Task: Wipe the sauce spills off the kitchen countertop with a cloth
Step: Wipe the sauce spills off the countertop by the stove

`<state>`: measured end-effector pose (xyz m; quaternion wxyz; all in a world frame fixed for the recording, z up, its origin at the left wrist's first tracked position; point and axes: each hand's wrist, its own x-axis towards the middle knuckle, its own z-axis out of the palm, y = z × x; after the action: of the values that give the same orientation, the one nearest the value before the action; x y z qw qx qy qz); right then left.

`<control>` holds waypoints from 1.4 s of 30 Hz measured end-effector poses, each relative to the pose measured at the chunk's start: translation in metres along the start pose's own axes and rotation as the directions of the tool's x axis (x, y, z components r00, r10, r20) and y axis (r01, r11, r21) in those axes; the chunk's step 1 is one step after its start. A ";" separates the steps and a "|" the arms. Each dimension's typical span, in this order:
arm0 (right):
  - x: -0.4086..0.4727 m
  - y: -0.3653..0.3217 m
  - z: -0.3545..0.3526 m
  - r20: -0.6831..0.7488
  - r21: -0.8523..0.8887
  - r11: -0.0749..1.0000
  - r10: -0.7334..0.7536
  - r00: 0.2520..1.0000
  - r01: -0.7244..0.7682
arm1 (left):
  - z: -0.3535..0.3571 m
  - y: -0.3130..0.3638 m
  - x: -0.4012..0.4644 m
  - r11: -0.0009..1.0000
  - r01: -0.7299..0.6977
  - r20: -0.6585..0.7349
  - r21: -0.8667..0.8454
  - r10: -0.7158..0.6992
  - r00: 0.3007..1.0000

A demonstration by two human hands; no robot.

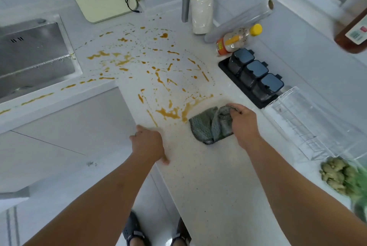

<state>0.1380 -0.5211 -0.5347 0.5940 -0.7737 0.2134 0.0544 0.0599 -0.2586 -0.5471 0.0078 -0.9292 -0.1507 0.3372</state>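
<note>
- Cloth (210, 126): grey-green, textured, crumpled and folded over itself, lying on the countertop (208, 176) at the spill's 5 o'clock edge.
- Sauce (151, 66): orange-brown splashes, streaks and droplets spread widely over the pale speckled countertop, thickest pool just at 9 o'clock of the cloth, thin dribbles trailing toward 8 o'clock along the front edge.

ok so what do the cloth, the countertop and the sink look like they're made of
The cloth: soft woven or knitted fabric, grey-green, judging by its dotted texture and loose folds; possibly microfibre.
The countertop: smooth, hard white surface with fine specks, likely engineered stone or solid surface; sauce beads on it rather than soaking in.
The sink: brushed metal, probably stainless steel, given its grey sheen and streaky reflections.
</note>
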 end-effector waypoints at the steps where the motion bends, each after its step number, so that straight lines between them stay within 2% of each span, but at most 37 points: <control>1: -0.002 -0.005 -0.005 0.010 0.075 0.996 0.038 0.999 -0.038 | 0.000 -0.001 0.001 1.000 -0.006 0.007 0.004 0.005 1.000; 4: -0.010 -0.025 -0.018 0.102 0.291 0.947 0.112 0.988 -0.138 | -0.003 -0.003 0.000 0.999 -0.026 0.034 0.030 0.025 0.999; 8: -0.028 -0.048 -0.031 0.219 0.381 0.903 0.119 0.968 -0.197 | -0.016 -0.004 -0.016 0.996 -0.015 0.095 0.092 0.006 0.995; 10: -0.035 -0.058 -0.035 0.247 0.394 0.894 0.120 0.961 -0.213 | -0.030 0.003 -0.026 0.997 -0.056 0.018 -0.056 0.057 0.998; 11: -0.039 -0.063 -0.036 0.244 0.397 0.892 0.123 0.962 -0.214 | -0.035 0.010 -0.030 0.979 -0.125 -0.048 -0.161 0.119 0.992; 12: -0.042 -0.068 -0.036 0.226 0.390 0.897 0.128 0.966 -0.210 | -0.039 0.020 -0.033 0.927 -0.230 -0.119 -0.296 0.203 0.972; 14: -0.051 -0.079 -0.035 0.206 0.359 0.911 0.131 0.970 -0.200 | -0.054 0.043 -0.050 0.689 -0.423 -0.173 -0.589 0.404 0.898; 15: -0.056 -0.084 -0.035 0.207 0.338 0.921 0.129 0.970 -0.194 | -0.063 0.054 -0.063 0.548 -0.453 -0.178 -0.704 0.481 0.858; 16: -0.060 -0.089 -0.035 0.209 0.310 0.932 0.126 0.970 -0.188 | -0.070 0.064 -0.072 0.470 -0.471 -0.193 -0.746 0.525 0.829; 19: -0.070 -0.108 -0.050 0.189 0.190 0.969 0.124 0.974 -0.160 | -0.085 0.086 -0.080 0.418 -0.536 -0.281 -0.733 0.532 0.799; 20: -0.070 -0.114 -0.058 0.169 0.138 0.979 0.125 0.978 -0.149 | -0.092 0.087 -0.079 0.400 -0.486 -0.246 -0.777 0.518 0.819; 22: -0.070 -0.124 -0.080 0.137 0.052 0.979 0.188 0.972 -0.197 | -0.105 0.083 -0.082 0.292 -0.357 -0.179 -0.887 0.495 0.850; 25: -0.068 -0.123 -0.105 0.237 0.017 0.910 0.398 0.886 -0.414 | -0.119 0.074 -0.082 0.094 -0.191 -0.114 -0.977 0.523 0.844; 27: -0.069 -0.108 -0.113 0.273 -0.115 0.884 0.466 0.842 -0.453 | -0.124 0.072 -0.085 -0.004 -0.085 -0.075 -0.996 0.527 0.847; 29: -0.074 -0.083 -0.110 0.363 -0.121 0.894 0.444 0.819 -0.431 | -0.122 0.071 -0.083 -0.031 -0.008 -0.023 -0.999 0.525 0.851; 31: -0.085 -0.064 -0.099 0.455 0.091 0.893 0.356 0.816 -0.440 | -0.120 0.067 -0.081 -0.037 0.053 0.024 -0.998 0.542 0.840; 33: -0.092 -0.053 -0.088 0.469 0.283 0.871 0.240 0.850 -0.401 | -0.118 0.061 -0.077 -0.047 0.097 0.055 -0.994 0.556 0.830; 35: -0.092 -0.050 -0.080 0.405 0.392 0.845 0.197 0.893 -0.364 | -0.123 0.050 -0.075 -0.027 0.099 0.065 -0.995 0.581 0.811; 37: -0.087 -0.054 -0.079 0.300 0.432 0.830 0.237 0.924 -0.353 | -0.131 0.039 -0.074 0.050 0.058 0.076 -0.997 0.611 0.788; 39: -0.083 -0.064 -0.085 0.213 0.456 0.826 0.261 0.942 -0.332 | -0.137 0.027 -0.071 0.113 0.013 0.073 -0.994 0.544 0.836; 40: -0.081 -0.069 -0.088 0.189 0.458 0.831 0.255 0.948 -0.315 | -0.138 0.023 -0.070 0.110 -0.012 0.044 -0.994 0.494 0.868; 42: -0.081 -0.074 -0.093 0.194 0.433 0.858 0.211 0.958 -0.276 | -0.139 0.020 -0.067 0.062 -0.040 -0.007 -0.997 0.457 0.889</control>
<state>0.0787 -0.5723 -0.4139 0.7603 -0.5738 0.2745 0.1317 0.1041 -0.2843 -0.4007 -0.6926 -0.6393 -0.1697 0.2878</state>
